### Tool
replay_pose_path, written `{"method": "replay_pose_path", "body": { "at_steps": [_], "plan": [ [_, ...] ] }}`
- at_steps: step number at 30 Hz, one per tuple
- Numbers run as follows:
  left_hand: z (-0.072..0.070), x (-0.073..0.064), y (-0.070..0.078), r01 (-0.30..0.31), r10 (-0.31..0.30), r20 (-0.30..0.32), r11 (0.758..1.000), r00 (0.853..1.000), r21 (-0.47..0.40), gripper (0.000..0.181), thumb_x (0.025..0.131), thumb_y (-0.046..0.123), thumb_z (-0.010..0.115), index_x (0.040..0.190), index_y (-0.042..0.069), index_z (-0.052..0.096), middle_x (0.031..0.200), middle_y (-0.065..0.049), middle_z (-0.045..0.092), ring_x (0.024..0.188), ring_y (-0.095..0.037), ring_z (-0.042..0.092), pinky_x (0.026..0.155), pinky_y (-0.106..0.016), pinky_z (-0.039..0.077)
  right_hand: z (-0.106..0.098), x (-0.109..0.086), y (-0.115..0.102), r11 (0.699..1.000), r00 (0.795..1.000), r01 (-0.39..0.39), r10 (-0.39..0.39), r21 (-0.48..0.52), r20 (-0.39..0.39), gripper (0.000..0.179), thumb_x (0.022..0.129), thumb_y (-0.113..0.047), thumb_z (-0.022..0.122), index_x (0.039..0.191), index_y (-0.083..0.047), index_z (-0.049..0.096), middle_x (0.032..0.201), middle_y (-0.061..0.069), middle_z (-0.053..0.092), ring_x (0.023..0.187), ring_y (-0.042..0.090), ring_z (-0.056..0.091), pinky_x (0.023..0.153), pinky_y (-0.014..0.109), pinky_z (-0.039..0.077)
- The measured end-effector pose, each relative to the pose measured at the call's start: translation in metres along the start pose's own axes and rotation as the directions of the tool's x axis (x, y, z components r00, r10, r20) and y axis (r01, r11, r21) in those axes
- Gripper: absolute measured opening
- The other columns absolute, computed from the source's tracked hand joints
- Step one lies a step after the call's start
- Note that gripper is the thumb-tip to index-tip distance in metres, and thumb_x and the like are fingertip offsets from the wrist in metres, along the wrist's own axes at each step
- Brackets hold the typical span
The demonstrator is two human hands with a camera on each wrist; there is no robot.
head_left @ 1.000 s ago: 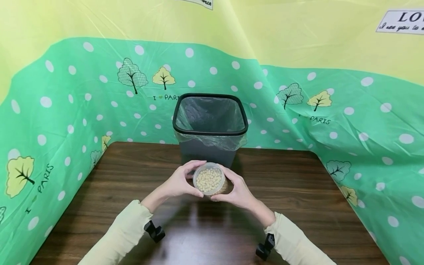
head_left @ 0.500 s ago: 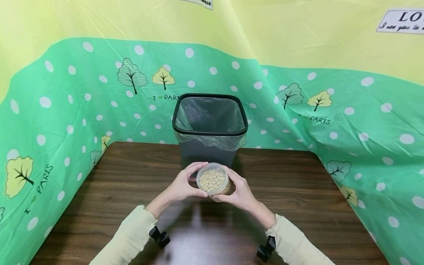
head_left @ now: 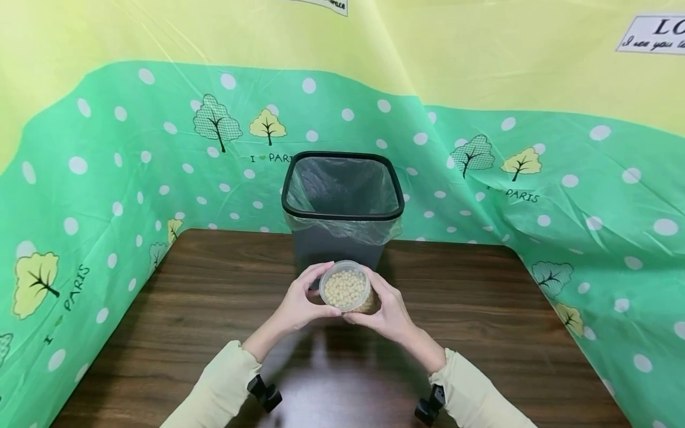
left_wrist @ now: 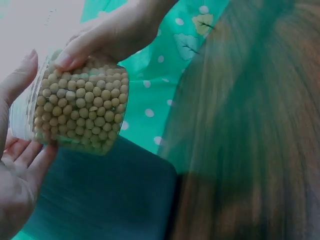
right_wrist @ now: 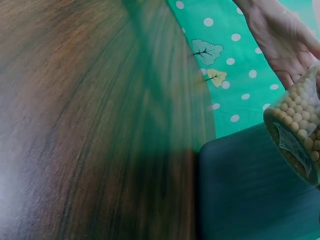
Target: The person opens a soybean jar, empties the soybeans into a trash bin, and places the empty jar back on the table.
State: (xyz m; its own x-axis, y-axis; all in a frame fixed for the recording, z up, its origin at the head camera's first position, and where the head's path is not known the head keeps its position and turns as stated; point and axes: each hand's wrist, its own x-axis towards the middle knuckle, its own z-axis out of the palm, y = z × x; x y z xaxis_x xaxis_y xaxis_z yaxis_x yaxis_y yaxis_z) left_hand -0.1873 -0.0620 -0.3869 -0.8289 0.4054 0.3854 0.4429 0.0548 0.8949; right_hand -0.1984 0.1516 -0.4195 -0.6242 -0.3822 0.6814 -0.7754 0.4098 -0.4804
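A clear round plastic jar (head_left: 345, 288) full of pale round soybeans is held up in front of the bin, tilted with its lid end facing me. My left hand (head_left: 299, 303) grips the lid end, with the thumb below and fingers above in the head view. On the other side my right hand (head_left: 390, 309) holds the jar's body. The left wrist view shows the beans packed through the jar wall (left_wrist: 82, 107), with the left fingers (left_wrist: 42, 160) at the lid's edge. A printed label (right_wrist: 292, 147) shows on the jar's base in the right wrist view.
A dark grey bin (head_left: 332, 241) with a black rim and a clear bag liner stands at the table's back, just behind the jar. The brown wooden table (head_left: 508, 321) spreads around it. A green and yellow printed cloth (head_left: 455, 77) surrounds the back and sides.
The jar has shifted slightly to the right in both hands. My left hand and forearm have moved right with it. The right arm has hardly moved.
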Motion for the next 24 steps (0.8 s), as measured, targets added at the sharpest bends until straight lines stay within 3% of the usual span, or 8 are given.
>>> {"method": "replay_pose_path", "body": {
  "at_steps": [5,9,12,15,18,24],
  "plan": [
    [-0.011,0.008,-0.016,0.011,-0.005,0.075,0.997,0.997,-0.073,0.081,0.061,-0.004,0.080,0.132,-0.001,0.041,0.131,-0.016,0.042,0.120,-0.028,0.043,0.083,-0.031,0.050,-0.005,0.008,-0.004,0.998,0.996,-0.053,0.051,0.030,0.070,0.088,0.059,-0.026,0.086,0.132,-0.002,0.043,0.124,0.013,0.053,0.110,0.024,0.053,0.090,0.028,0.043],
    [-0.021,0.010,-0.022,0.052,-0.027,0.184,0.990,0.982,-0.130,0.087,0.061,-0.003,0.081,0.135,-0.002,0.036,0.137,-0.015,0.038,0.125,-0.027,0.038,0.084,-0.031,0.049,-0.013,0.014,-0.017,0.993,0.985,-0.097,0.087,0.060,0.148,0.088,0.057,-0.015,0.087,0.131,0.003,0.043,0.125,0.016,0.052,0.112,0.028,0.051,0.092,0.033,0.042],
    [-0.023,0.009,-0.024,0.081,-0.044,0.226,0.984,0.973,-0.157,0.090,0.062,-0.001,0.081,0.137,-0.004,0.032,0.140,-0.017,0.035,0.127,-0.026,0.036,0.085,-0.029,0.049,-0.019,0.019,-0.030,0.992,0.977,-0.109,0.095,0.068,0.192,0.085,0.057,-0.010,0.086,0.129,0.007,0.043,0.123,0.020,0.052,0.110,0.031,0.052,0.090,0.038,0.044],
    [-0.021,0.006,-0.026,0.081,-0.046,0.217,0.985,0.975,-0.155,0.089,0.061,-0.001,0.081,0.136,-0.004,0.034,0.139,-0.018,0.038,0.124,-0.024,0.040,0.085,-0.028,0.049,-0.023,0.021,-0.041,0.991,0.974,-0.110,0.092,0.078,0.207,0.082,0.058,-0.007,0.085,0.127,0.010,0.044,0.120,0.022,0.053,0.107,0.032,0.053,0.089,0.036,0.044],
    [-0.017,0.004,-0.026,0.050,-0.022,0.166,0.985,0.986,-0.164,0.084,0.061,-0.005,0.080,0.133,-0.005,0.038,0.134,-0.021,0.042,0.119,-0.027,0.044,0.083,-0.030,0.050,-0.023,0.020,-0.043,0.989,0.979,-0.108,0.089,0.100,0.184,0.080,0.058,-0.006,0.084,0.125,0.010,0.045,0.118,0.023,0.054,0.105,0.033,0.054,0.089,0.030,0.043],
    [-0.009,0.002,-0.024,0.005,0.009,0.075,0.982,0.997,-0.187,0.079,0.061,-0.006,0.079,0.131,-0.004,0.042,0.130,-0.021,0.046,0.117,-0.030,0.046,0.086,-0.031,0.049,-0.015,0.012,-0.024,0.993,0.991,-0.077,0.066,0.088,0.115,0.084,0.056,-0.009,0.086,0.126,0.009,0.044,0.120,0.021,0.054,0.106,0.031,0.054,0.091,0.026,0.042]
  ]
}}
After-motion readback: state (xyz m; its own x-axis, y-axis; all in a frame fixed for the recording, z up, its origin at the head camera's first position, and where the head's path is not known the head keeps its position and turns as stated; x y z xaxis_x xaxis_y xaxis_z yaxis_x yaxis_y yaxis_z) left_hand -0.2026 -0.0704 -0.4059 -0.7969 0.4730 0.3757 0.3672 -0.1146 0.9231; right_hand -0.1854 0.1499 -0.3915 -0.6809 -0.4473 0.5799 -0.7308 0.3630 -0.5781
